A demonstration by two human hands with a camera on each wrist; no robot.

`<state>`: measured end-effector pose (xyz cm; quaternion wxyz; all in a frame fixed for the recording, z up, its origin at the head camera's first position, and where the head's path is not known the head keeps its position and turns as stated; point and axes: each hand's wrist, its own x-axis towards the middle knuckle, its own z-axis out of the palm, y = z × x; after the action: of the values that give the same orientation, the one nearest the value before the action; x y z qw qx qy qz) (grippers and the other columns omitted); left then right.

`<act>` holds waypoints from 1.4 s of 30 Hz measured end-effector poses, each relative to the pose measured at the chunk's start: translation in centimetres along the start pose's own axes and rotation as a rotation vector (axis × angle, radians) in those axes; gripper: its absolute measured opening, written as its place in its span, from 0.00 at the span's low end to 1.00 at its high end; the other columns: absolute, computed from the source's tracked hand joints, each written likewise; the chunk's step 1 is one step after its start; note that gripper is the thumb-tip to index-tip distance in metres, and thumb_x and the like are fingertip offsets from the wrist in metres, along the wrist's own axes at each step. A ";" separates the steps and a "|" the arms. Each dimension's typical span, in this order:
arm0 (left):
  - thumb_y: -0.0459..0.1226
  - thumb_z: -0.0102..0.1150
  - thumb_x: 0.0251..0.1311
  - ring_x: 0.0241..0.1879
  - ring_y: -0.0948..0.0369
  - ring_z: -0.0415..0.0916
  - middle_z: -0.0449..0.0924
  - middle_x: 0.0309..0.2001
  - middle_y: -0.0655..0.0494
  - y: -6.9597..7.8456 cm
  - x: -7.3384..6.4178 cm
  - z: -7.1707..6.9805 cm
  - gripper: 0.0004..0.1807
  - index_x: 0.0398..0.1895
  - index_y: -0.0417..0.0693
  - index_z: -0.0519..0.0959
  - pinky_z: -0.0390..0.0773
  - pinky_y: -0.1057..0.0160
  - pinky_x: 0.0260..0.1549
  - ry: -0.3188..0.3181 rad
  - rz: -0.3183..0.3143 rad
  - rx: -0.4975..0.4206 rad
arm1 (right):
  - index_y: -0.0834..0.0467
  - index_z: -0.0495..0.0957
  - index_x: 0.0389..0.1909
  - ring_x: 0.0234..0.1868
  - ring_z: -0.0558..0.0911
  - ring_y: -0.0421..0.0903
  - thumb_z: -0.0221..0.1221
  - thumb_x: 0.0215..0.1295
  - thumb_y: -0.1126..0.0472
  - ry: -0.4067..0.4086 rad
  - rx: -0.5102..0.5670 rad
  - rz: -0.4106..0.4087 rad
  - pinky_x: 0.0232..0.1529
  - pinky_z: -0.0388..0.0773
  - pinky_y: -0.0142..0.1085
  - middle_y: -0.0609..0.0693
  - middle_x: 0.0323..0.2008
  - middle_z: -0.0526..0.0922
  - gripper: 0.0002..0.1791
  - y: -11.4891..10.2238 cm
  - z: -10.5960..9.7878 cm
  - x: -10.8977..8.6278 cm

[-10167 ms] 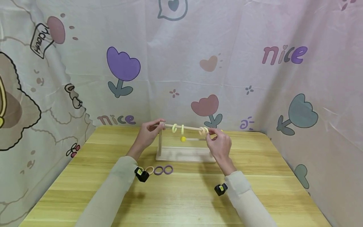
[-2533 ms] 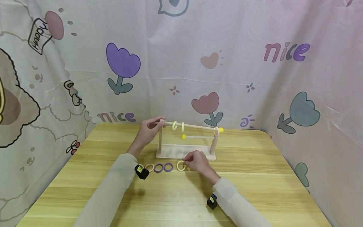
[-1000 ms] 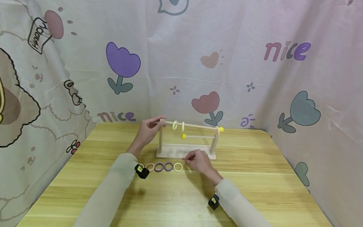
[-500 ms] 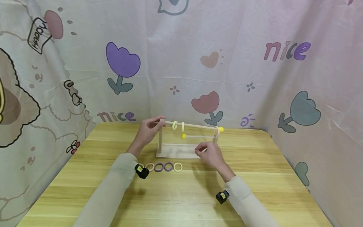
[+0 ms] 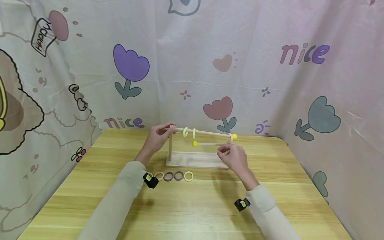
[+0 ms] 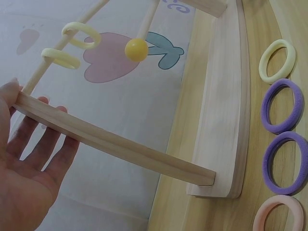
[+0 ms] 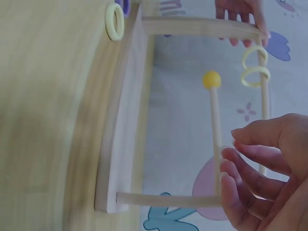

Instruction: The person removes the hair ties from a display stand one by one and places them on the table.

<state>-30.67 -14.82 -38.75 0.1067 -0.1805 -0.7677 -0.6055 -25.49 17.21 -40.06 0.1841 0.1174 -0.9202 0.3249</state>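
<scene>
My left hand [image 5: 157, 137] grips the top of the left post of a wooden rack [image 5: 192, 160], thumb on the near side and fingers behind in the left wrist view. The rack's upper rod [image 5: 210, 133] carries two pale yellow hair ties [image 5: 194, 134] near the left and peach ones [image 5: 232, 137] at the right end, beside a yellow ball [image 5: 235, 136]. In the head view, my right hand [image 5: 236, 159] hovers before the right post, largely hiding it. Its fingers are loosely bent and hold nothing in the right wrist view. A lower rod ends in another yellow ball [image 6: 136, 50].
Hair ties lie in a row on the wood-grain table [image 5: 192, 213] before the rack: a yellow one [image 6: 264, 66], two purple ones [image 6: 266, 114], a peach one [image 6: 258, 216] and another partly behind the left wrist camera [image 5: 151, 180]. A printed cloth [image 5: 180, 60] hangs behind.
My right hand set a yellow hair tie at the row's right end, released it, then rose rightward to the right post. Earlier, it was at the upper rod's right end. My left hand stays put.
</scene>
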 end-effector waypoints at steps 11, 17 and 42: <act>0.44 0.59 0.75 0.53 0.45 0.82 0.86 0.49 0.37 -0.1 0.1 0.0 0.18 0.60 0.47 0.83 0.78 0.72 0.45 0.007 -0.014 0.030 | 0.58 0.89 0.34 0.24 0.86 0.47 0.70 0.60 0.63 0.176 -0.014 0.006 0.23 0.71 0.30 0.54 0.31 0.91 0.04 1.0 -1.5 0.4; 0.45 0.59 0.74 0.53 0.42 0.82 0.86 0.49 0.38 0.2 0.0 0.1 0.17 0.59 0.47 0.84 0.78 0.72 0.45 0.007 -0.011 0.031 | 0.59 0.90 0.35 0.23 0.85 0.49 0.71 0.60 0.62 0.271 -0.010 0.031 0.23 0.67 0.28 0.56 0.32 0.92 0.05 1.6 -1.9 0.5; 0.40 0.57 0.75 0.49 0.56 0.84 0.85 0.51 0.33 0.1 -0.1 0.0 0.18 0.62 0.43 0.81 0.76 0.72 0.41 0.004 -0.020 0.006 | 0.62 0.88 0.42 0.23 0.84 0.54 0.73 0.56 0.62 0.459 -0.068 -0.013 0.24 0.70 0.38 0.62 0.40 0.88 0.13 3.0 -1.1 1.8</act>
<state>-30.50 -14.83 -38.67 0.1028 -0.1710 -0.7711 -0.6046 -27.82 20.00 -40.18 0.3945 0.0400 -0.8638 0.3107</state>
